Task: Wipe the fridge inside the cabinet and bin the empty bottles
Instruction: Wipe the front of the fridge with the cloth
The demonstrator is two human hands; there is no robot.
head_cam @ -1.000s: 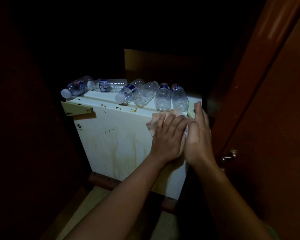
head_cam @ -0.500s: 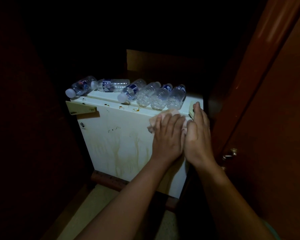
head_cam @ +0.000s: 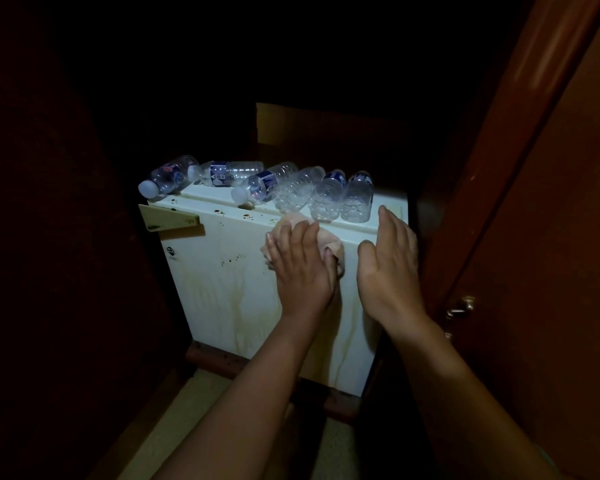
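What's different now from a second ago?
The left hand slid the pink cloth leftward across the fridge door, opening a gap from the right hand. It still presses the cloth; nothing was let go. The right hand stays at the door's right edge; six bottles still lie on top.

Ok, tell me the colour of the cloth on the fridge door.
The cloth is pale pink; head view.

The cloth (head_cam: 334,247) is largely covered by the left hand (head_cam: 302,271). The bottle labels (head_cam: 219,174) and fridge badge (head_cam: 171,251) cannot be read. The cabinet interior (head_cam: 326,126) is lost in darkness.
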